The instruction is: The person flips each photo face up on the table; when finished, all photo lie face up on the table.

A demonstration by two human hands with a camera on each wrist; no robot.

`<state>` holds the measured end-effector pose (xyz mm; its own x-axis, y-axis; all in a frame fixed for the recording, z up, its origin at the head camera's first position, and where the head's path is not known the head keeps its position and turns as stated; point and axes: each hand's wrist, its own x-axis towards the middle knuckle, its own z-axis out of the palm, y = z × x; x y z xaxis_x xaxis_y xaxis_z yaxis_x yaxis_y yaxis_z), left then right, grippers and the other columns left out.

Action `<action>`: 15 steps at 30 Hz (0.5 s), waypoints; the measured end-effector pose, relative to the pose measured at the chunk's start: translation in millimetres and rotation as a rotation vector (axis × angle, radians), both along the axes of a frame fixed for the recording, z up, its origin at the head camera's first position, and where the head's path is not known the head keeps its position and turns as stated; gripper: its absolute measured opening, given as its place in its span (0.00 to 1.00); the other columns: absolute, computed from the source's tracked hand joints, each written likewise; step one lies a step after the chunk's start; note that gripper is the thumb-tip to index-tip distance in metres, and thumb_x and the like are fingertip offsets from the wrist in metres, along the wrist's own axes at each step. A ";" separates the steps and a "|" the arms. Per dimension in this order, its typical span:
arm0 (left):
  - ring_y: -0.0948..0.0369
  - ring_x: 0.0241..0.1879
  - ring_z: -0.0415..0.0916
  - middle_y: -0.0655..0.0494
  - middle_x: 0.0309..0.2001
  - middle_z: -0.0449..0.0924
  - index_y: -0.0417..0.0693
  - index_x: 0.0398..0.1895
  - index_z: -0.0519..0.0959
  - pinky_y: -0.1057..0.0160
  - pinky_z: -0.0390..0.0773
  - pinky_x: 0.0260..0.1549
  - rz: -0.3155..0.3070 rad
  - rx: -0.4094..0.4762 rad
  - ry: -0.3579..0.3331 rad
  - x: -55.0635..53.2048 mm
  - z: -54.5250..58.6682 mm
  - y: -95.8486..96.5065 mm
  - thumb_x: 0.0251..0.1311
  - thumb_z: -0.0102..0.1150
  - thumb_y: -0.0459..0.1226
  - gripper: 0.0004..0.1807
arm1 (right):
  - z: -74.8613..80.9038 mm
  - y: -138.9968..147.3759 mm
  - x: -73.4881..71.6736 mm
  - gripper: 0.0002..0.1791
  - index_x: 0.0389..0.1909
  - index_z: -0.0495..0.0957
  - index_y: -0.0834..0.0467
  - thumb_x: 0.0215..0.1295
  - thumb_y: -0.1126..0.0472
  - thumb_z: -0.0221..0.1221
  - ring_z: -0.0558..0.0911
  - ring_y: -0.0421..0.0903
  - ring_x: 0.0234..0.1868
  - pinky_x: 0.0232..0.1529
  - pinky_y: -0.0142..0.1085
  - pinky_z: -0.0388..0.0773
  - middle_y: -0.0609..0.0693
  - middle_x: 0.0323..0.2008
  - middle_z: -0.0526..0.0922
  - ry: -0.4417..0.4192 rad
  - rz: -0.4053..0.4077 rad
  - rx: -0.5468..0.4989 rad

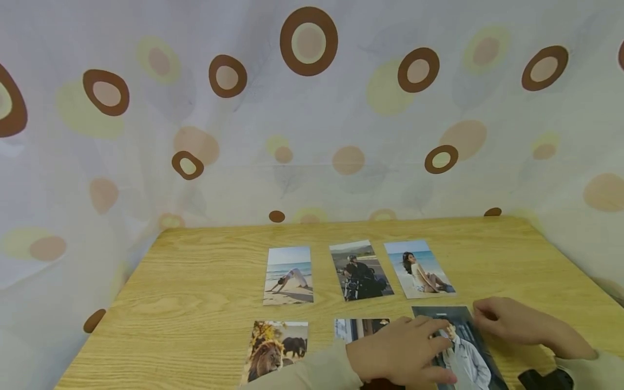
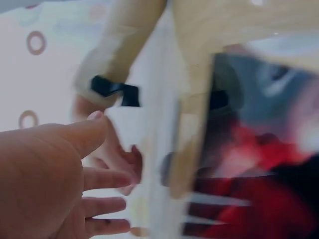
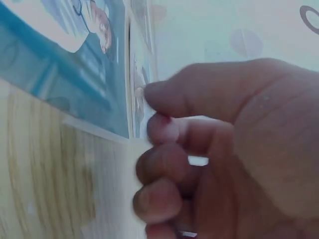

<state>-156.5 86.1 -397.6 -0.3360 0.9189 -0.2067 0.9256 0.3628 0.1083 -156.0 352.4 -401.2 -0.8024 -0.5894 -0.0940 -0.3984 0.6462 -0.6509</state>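
My left hand (image 1: 404,346) is spread over a photo card of a person in a white coat (image 1: 470,360), partly covering it. In the left wrist view its fingers are extended with nothing between them; whether they touch the card cannot be told. The right hand (image 1: 512,322) is beside that card's upper right edge. Its fingers are curled in the right wrist view, the thumb close to the index finger, and they hold nothing visible. Under my left forearm and hand lies a mostly hidden photo card (image 1: 361,329); a blurred red-and-dark picture (image 2: 254,164) shows in the left wrist view.
A lion and elephant photo (image 1: 265,355) lies at lower left, partly behind the left sleeve. Behind are photos of a beach stretch (image 1: 288,276), a motorcycle rider (image 1: 361,271) and a seated person at the sea (image 1: 420,270). Patterned cloth (image 1: 312,135) surrounds the wooden table (image 1: 161,303).
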 end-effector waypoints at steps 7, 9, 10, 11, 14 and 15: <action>0.64 0.74 0.49 0.59 0.76 0.47 0.59 0.71 0.63 0.67 0.61 0.67 0.071 0.166 -0.007 -18.8 26.1 -33.1 0.70 0.39 0.57 0.29 | -0.9 -8.1 -4.9 0.07 0.31 0.73 0.54 0.69 0.68 0.54 0.59 0.29 0.19 0.19 0.29 0.59 0.39 0.19 0.63 0.299 -0.170 0.053; 0.61 0.74 0.49 0.57 0.77 0.46 0.57 0.71 0.63 0.64 0.60 0.68 0.108 0.200 -0.007 -23.9 29.7 -46.5 0.71 0.41 0.56 0.29 | -2.3 -8.4 -4.8 0.04 0.34 0.75 0.55 0.67 0.67 0.56 0.58 0.30 0.21 0.20 0.29 0.57 0.42 0.21 0.63 0.380 -0.228 0.096; 0.60 0.75 0.49 0.57 0.77 0.46 0.57 0.71 0.62 0.62 0.60 0.68 0.129 0.214 -0.012 -26.3 30.7 -53.6 0.71 0.42 0.56 0.29 | -3.1 -8.2 -5.0 0.04 0.36 0.76 0.55 0.66 0.67 0.57 0.58 0.31 0.23 0.21 0.29 0.58 0.43 0.23 0.64 0.423 -0.249 0.117; 0.58 0.75 0.49 0.55 0.77 0.46 0.55 0.71 0.62 0.59 0.60 0.68 0.147 0.230 -0.020 -29.0 31.1 -61.1 0.71 0.43 0.55 0.29 | -4.2 -8.0 -5.2 0.04 0.37 0.76 0.55 0.65 0.67 0.59 0.60 0.31 0.25 0.22 0.29 0.60 0.43 0.25 0.65 0.460 -0.268 0.137; 0.55 0.74 0.50 0.53 0.77 0.47 0.53 0.71 0.63 0.55 0.60 0.69 0.213 0.261 -0.008 -37.6 31.4 -84.7 0.71 0.45 0.52 0.29 | -6.4 -6.8 -6.8 0.09 0.43 0.77 0.59 0.62 0.67 0.62 0.70 0.37 0.31 0.26 0.32 0.69 0.48 0.33 0.71 0.538 -0.301 0.171; 0.54 0.74 0.51 0.52 0.76 0.48 0.52 0.71 0.63 0.55 0.60 0.68 0.238 0.271 0.010 -40.6 30.9 -92.8 0.71 0.46 0.51 0.28 | -6.6 -6.4 -7.5 0.13 0.46 0.77 0.60 0.61 0.68 0.62 0.74 0.41 0.35 0.29 0.34 0.72 0.51 0.37 0.74 0.555 -0.304 0.180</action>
<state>-197.0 -6.7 -366.7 -0.5481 0.8355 0.0384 0.8200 0.5278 0.2214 -163.4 346.0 -407.8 -0.8886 -0.3420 0.3057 -0.4259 0.8626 -0.2729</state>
